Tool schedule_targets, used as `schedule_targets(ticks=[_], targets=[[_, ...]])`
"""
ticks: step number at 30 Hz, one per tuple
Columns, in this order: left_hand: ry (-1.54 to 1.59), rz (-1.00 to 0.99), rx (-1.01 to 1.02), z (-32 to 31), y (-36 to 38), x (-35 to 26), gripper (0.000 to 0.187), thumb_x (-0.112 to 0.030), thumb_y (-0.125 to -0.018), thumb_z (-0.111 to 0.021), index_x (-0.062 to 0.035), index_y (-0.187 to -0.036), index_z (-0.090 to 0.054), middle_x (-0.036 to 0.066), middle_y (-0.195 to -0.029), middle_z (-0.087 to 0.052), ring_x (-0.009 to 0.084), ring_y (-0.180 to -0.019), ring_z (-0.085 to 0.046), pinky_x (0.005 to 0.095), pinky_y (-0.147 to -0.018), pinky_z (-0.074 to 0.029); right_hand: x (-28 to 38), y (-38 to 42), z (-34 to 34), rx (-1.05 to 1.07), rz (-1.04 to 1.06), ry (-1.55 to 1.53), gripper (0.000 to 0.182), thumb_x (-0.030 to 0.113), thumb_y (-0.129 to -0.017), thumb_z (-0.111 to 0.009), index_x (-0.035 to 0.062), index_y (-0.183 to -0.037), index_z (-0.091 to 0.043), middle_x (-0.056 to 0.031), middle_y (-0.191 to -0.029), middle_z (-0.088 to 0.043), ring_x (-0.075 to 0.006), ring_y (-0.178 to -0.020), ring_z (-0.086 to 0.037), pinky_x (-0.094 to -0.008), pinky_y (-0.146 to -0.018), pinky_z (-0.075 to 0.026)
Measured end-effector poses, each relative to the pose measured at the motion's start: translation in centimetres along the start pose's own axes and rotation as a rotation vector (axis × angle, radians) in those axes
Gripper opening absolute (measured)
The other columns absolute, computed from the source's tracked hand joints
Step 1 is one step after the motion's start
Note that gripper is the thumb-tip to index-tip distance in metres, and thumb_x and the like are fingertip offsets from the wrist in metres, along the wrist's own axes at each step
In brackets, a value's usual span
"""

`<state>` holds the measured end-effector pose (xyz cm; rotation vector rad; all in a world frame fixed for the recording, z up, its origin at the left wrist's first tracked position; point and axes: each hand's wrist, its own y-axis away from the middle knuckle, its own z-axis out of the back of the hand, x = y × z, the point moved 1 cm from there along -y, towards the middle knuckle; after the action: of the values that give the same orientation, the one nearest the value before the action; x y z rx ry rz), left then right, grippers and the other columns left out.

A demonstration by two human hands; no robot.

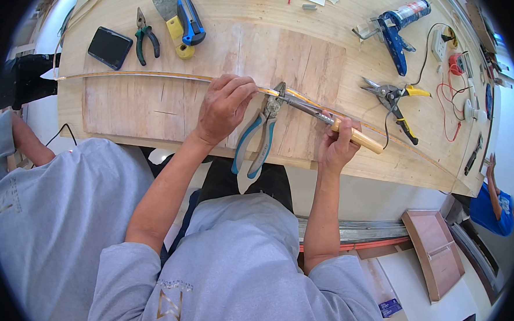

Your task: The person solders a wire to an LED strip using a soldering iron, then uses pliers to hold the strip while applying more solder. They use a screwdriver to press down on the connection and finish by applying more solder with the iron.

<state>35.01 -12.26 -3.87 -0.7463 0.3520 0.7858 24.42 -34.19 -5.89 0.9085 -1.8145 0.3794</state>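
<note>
A long, thin, orange-and-white LED strip (148, 75) runs across the wooden board. My left hand (225, 104) pinches it near the middle, fingers closed. In my right hand (339, 147) is a soldering iron (363, 137), held by its light wooden handle. Its metal barrel points left, and the front end reaches the jaws of a pair of pliers (273, 107) beside the strip. The pliers' blue-and-grey handles stick out past the board's near edge, between my hands. The strip continues behind the iron toward the lower right.
At the back left lie a phone (110, 48), green-handled pliers (145, 38), a scraper (179, 36) and a blue utility knife (190, 21). Yellow-handled snips (390, 98), a caulking gun (398, 31) and a power strip (439, 45) lie right. A person (68, 217) is close on my left.
</note>
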Motion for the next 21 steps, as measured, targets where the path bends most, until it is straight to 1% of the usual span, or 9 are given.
schedule_targets(ticks=[12,21], targets=[[0.001,0.002,0.002,-0.03,0.03,0.05,0.014,-0.004,-0.075,-0.068,-0.0058,-0.088,-0.061,0.004,-0.089,-0.063,0.0218,-0.084,-0.058,0.0333,-0.075,-0.044,0.02,0.00,-0.07,-0.018,-0.005,0.001,0.012,0.011,-0.089,-0.060,0.0053,-0.083,-0.052,-0.0089,-0.070,-0.059,-0.0206,-0.074,-0.068,-0.0177,-0.037,-0.033],[-0.004,0.003,0.004,-0.11,0.14,0.20,0.016,-0.004,-0.075,-0.068,-0.0059,-0.089,-0.061,0.004,-0.090,-0.063,0.0218,-0.085,-0.058,0.0333,-0.076,-0.044,-0.22,-0.11,0.20,-0.005,0.014,-0.003,0.012,0.011,-0.089,-0.060,0.0050,-0.083,-0.051,-0.0078,-0.070,-0.059,-0.0216,-0.075,-0.068,-0.0175,-0.038,-0.035]])
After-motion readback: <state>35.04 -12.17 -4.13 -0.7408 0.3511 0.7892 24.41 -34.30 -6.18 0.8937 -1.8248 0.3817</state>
